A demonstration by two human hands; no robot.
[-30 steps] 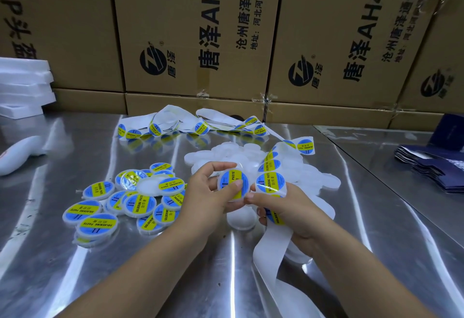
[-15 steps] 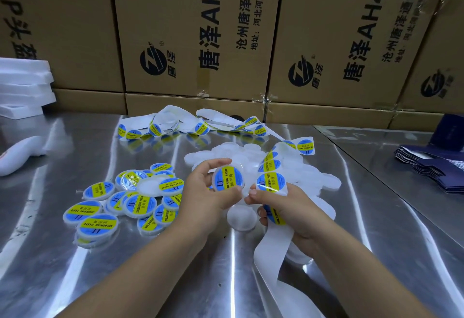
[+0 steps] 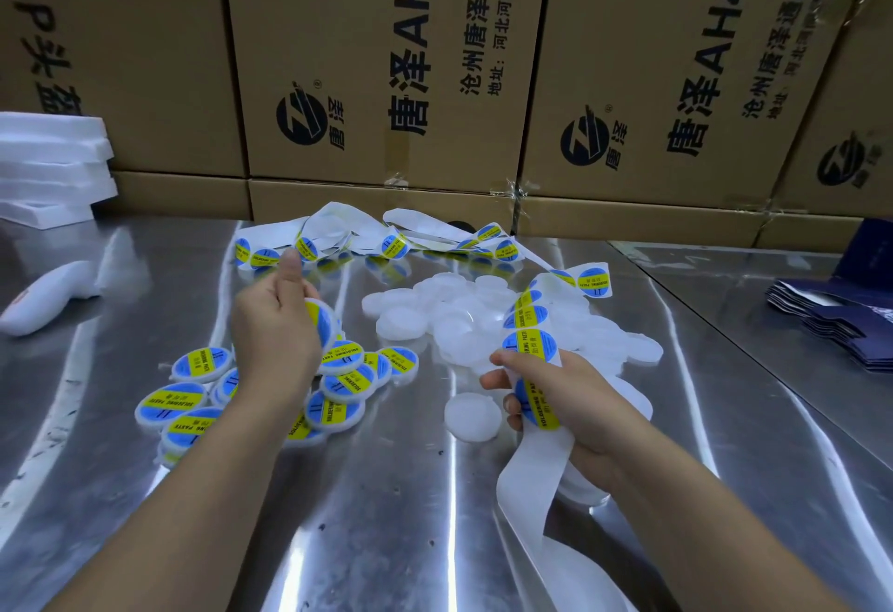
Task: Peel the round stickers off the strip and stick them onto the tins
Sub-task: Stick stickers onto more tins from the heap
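My left hand (image 3: 275, 336) holds a small round tin with a blue and yellow sticker (image 3: 323, 324) above the heap of labelled tins (image 3: 338, 387) at the left. My right hand (image 3: 565, 399) grips the white sticker strip (image 3: 529, 476), thumb by a blue and yellow round sticker (image 3: 530, 345); the strip hangs down toward me and runs up to further stickers (image 3: 593, 280). Plain white unlabelled tins (image 3: 459, 316) lie piled in the middle, and one (image 3: 472, 417) sits alone just left of my right hand.
Loose strip with stickers (image 3: 386, 242) lies at the back of the shiny metal table (image 3: 386, 515). Cardboard boxes (image 3: 386, 55) wall the back. White foam pieces (image 3: 48, 167) and a white handheld object (image 3: 43, 297) are at the left, dark blue flat packs (image 3: 841, 321) at the right.
My left hand has carried the labelled tin away from the strip, leftward over the labelled heap. My right hand stays put on the strip.
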